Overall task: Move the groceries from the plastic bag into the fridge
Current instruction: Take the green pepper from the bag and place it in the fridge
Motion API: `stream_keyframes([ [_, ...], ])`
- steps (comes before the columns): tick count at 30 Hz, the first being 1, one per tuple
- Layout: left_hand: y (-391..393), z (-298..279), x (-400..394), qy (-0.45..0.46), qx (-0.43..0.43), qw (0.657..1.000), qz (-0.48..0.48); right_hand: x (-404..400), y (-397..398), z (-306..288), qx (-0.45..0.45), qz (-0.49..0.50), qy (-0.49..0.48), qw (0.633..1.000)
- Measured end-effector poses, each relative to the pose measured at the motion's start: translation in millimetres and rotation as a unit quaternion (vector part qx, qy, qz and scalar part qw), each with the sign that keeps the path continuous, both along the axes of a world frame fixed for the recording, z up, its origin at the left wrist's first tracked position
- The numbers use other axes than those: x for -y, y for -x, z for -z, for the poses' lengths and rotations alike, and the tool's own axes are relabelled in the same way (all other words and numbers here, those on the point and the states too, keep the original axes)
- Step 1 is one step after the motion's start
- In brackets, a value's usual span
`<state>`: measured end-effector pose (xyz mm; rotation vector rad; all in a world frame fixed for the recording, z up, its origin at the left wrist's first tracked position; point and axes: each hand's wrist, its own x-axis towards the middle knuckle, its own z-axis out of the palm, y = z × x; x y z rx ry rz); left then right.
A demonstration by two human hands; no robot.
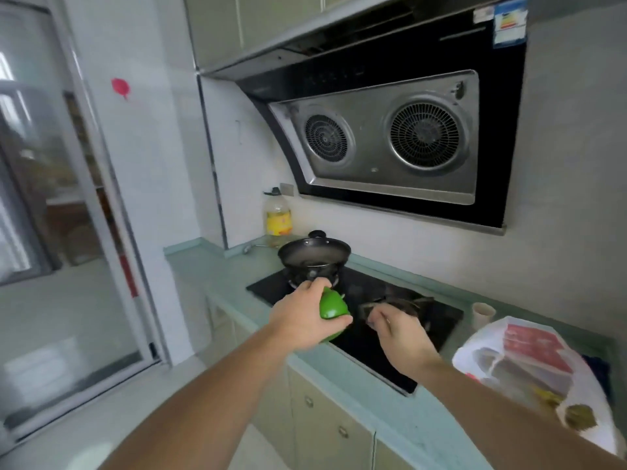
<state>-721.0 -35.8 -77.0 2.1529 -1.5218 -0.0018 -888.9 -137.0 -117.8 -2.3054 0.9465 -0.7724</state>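
My left hand (300,320) grips a green bell pepper (333,306) above the front edge of the black hob. My right hand (398,330) hovers over the hob just to the right, fingers loosely curled with nothing visible in them. The white plastic bag (583,395) lies on the counter at the right, apart from both hands. Inside it I see a tray of red sliced meat (536,347) and some yellowish items. The fridge is not in view.
A black wok (314,256) sits on the hob's (356,344) far burner, an oil bottle (278,215) behind it in the corner. A paper cup (483,313) stands by the bag. A range hood (400,137) hangs overhead. A glass sliding door (61,215) is at the left.
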Motion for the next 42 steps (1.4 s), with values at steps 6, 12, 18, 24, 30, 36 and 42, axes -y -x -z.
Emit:
stream_keyframes([
  [6, -78.8, -2.2, -153.8, -0.009, 0.006, 0.993, -0.116, -107.6, -103.4, -19.4, 0.006, -0.115, 0.015, 0.993],
  [12, -126.8, -9.4, -302.7, -0.012, -0.008, 0.966, -0.260, -215.4, -190.9, -30.9, 0.021, -0.253, 0.065, 0.965],
  [18, -121.1, -38.6, -419.7, -0.015, 0.030, 0.906, -0.422, -290.7, -246.8, -51.0, 0.064, -0.403, 0.039, 0.912],
  [24, -87.1, -65.7, -498.9, 0.001, 0.043, 0.830, -0.556, -356.8, -279.7, -70.4, 0.072, -0.513, 0.041, 0.854],
  [30, -70.5, -76.2, -555.6, 0.009, 0.051, 0.785, -0.618, -420.4, -297.1, -84.8, 0.085, -0.581, 0.046, 0.808],
  [36, -105.6, -80.4, -602.1, 0.048, 0.047, 0.773, -0.631, -471.8, -338.5, -97.4, 0.077, -0.604, 0.071, 0.790],
  [42, -183.5, -84.4, -643.9, 0.108, 0.040, 0.792, -0.600, -516.4, -410.6, -106.1, 0.081, -0.589, 0.054, 0.802],
])
